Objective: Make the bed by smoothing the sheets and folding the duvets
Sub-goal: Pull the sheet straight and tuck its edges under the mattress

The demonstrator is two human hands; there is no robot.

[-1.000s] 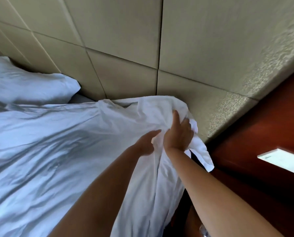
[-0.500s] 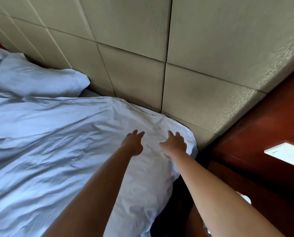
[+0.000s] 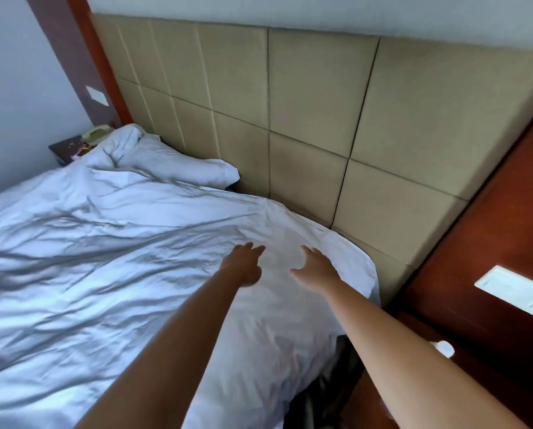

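A white wrinkled duvet (image 3: 104, 274) covers the bed, its top corner lying near the headboard on the right. My left hand (image 3: 245, 264) and my right hand (image 3: 316, 269) hover side by side just over that corner, fingers spread and relaxed, holding nothing. A white pillow (image 3: 166, 164) lies against the headboard at the far left.
A padded beige headboard (image 3: 290, 119) runs behind the bed. A red-brown wooden panel (image 3: 491, 243) with a white switch plate (image 3: 516, 291) stands on the right. A dark nightstand (image 3: 70, 147) with a telephone (image 3: 96, 133) sits beyond the pillow.
Both hands let go of the raised duvet corner, which now lies flat by the headboard. The hands have opened and spread apart, and the view has lifted and widened.
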